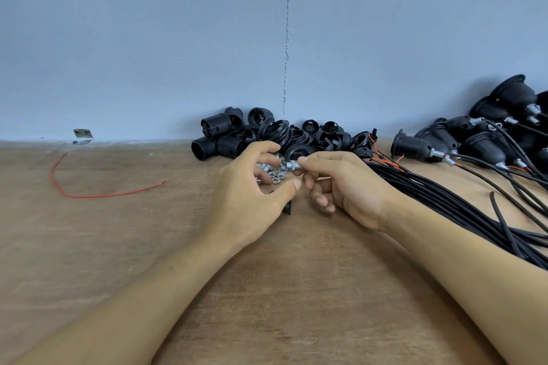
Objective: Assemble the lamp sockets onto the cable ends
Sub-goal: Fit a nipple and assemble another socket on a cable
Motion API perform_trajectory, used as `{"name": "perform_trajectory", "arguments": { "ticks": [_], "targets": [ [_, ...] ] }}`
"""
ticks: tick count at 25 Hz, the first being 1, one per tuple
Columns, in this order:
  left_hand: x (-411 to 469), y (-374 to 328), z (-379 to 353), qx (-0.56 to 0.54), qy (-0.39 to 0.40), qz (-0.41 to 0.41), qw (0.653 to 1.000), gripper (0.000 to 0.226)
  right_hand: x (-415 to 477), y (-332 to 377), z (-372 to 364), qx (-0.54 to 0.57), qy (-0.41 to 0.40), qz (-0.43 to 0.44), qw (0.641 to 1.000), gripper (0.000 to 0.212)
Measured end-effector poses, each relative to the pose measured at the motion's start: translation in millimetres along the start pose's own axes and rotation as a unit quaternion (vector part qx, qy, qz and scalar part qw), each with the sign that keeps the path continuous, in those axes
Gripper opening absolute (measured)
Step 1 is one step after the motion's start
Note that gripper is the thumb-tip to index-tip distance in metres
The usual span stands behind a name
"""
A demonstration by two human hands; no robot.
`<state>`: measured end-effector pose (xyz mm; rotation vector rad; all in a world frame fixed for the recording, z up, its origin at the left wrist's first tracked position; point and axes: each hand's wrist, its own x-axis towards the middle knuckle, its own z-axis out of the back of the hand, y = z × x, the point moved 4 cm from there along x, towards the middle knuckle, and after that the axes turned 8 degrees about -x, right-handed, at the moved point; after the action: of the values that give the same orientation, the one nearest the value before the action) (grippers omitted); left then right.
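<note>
Here, your cables [444, 204] lie at right, with finished sockets [483, 145] behind them; many loose shells [216, 135] wait by the wall [148, 38], so much likely remains. Your right hand [344, 184] pinches a threaded nipple [290, 166]; your left hand [252, 190] curls over the nuts [275, 177], grip unclear.

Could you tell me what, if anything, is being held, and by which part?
The right hand pinches a threaded tube by its right end; whether the left hand holds anything is unclear.
</note>
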<state>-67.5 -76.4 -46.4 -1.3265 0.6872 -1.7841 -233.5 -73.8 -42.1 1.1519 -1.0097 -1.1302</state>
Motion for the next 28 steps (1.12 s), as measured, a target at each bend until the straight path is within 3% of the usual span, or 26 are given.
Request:
{"name": "perform_trajectory", "arguments": {
  "ticks": [4,8,11,15,21,28],
  "targets": [
    [-0.3,5.8,2.9,0.181,0.082,0.047,0.979,0.066,1.4,1.3,5.0,-0.008,-0.050,0.012,0.999,0.013],
    [-1.6,4.5,0.2,0.266,0.100,0.027,0.959,0.049,1.5,1.7,7.0,-0.013,-0.063,0.019,0.998,0.006],
    [-2.9,6.0,-2.2,0.224,0.084,-0.011,0.971,0.038,1.3,1.4,7.8,-0.024,-0.055,0.023,0.998,0.005],
    [-2.5,6.7,-2.4,0.119,0.063,-0.052,0.989,0.044,-1.0,4.3,5.3,-0.056,-0.036,0.044,0.997,0.009],
    [3.2,15.6,1.1,-0.005,0.039,-0.007,0.999,0.047,-3.2,10.0,8.0,-0.123,-0.091,0.104,0.983,0.009],
    [4.3,19.6,1.2,-0.024,0.050,0.007,0.998,0.040,-5.1,8.3,5.6,-0.185,-0.114,0.139,0.966,0.009]
  ]
}}
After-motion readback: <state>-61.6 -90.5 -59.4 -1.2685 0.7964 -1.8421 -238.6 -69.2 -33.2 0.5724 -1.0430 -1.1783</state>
